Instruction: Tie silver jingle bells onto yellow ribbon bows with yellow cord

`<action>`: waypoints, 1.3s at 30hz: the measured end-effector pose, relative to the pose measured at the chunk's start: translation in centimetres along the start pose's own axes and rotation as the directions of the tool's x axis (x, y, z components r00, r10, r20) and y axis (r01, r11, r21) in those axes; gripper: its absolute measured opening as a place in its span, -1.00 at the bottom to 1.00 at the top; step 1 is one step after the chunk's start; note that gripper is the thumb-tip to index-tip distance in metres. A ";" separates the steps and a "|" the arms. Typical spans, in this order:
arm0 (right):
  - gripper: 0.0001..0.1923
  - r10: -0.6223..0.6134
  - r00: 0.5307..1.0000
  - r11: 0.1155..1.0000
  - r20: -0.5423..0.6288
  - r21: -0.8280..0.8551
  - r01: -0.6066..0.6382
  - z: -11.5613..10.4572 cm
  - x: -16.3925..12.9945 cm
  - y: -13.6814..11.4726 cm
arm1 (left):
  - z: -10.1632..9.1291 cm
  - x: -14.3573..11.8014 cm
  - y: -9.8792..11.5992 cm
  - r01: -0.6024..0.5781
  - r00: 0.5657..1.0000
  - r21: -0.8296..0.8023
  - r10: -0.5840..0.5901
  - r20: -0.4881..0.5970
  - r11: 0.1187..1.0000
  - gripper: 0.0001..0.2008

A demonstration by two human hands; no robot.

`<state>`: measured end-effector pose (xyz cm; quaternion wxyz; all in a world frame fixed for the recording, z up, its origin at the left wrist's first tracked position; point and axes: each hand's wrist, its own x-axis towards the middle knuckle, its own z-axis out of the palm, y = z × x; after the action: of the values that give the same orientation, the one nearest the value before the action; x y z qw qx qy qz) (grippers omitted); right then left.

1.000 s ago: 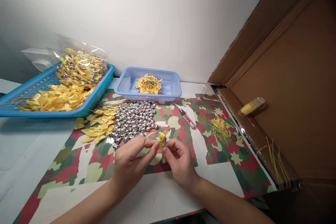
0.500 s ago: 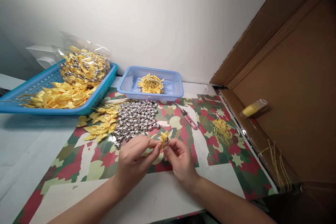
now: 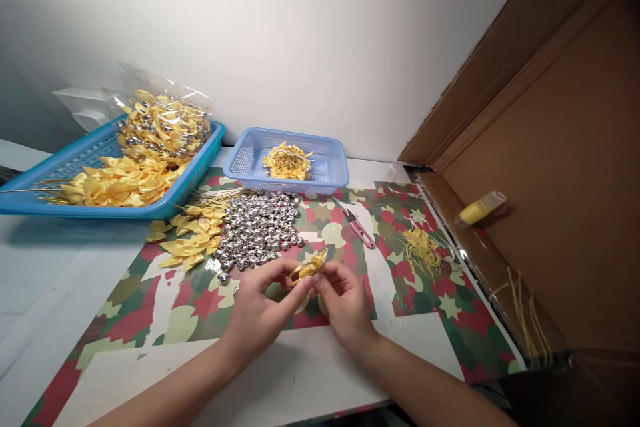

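A yellow ribbon bow (image 3: 317, 259) with a looped gold cord (image 3: 298, 273) is held between my fingertips, above the patterned table covering. My left hand (image 3: 263, 307) is closed in a pinch on the cord beside the bow. On the other side, my right hand (image 3: 346, 307) pinches the bow between thumb and forefinger. No silver bell shows on the bow now; my fingers cover its lower part. Just beyond my left hand lies a heap of silver jingle bells (image 3: 260, 223), with loose yellow bows (image 3: 195, 240) to their left.
A blue basket (image 3: 65, 163) at the left holds yellow bows and a clear bag (image 3: 163, 123) of belled bows. A smaller blue basket (image 3: 330, 163) stands by the wall. Pink-handled thread snips (image 3: 361, 230), yellow cord scraps (image 3: 423, 250) and a thread spool (image 3: 483, 208) are to the right.
The bow has turned in my fingers, and the silver bell that showed by my right thumb is now out of sight. The cord loop has tilted lower beside my left fingers.
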<state>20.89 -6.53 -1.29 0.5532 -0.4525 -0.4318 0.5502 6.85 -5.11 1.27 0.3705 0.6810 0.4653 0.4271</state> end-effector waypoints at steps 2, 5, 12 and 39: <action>-0.76 0.003 1.000 1.000 0.005 -0.021 -0.003 0.0 0.0 -0.1 | -0.2 0.1 0.0 -0.006 1.000 -0.019 0.006 -0.017 1.000 -0.82; -0.78 0.002 1.000 0.999 0.018 -0.043 -0.001 0.0 0.0 -0.1 | -0.4 0.4 0.3 -0.043 0.997 -0.007 0.043 -0.062 0.999 -0.82; -0.82 0.006 1.000 0.991 0.015 -0.134 -0.004 -0.2 -0.1 0.0 | -0.5 0.7 0.6 0.123 0.992 -0.141 -0.126 -0.016 0.982 -0.72; -0.86 -0.157 0.987 0.890 -0.040 -0.439 0.124 -0.6 0.1 -0.8 | -0.1 1.2 -0.2 0.336 0.941 -0.278 -0.313 0.126 0.900 -0.71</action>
<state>21.62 -6.41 -0.62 0.4921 -0.5522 -0.5547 0.3811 6.93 -3.90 1.46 0.5521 0.5471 0.4882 0.3970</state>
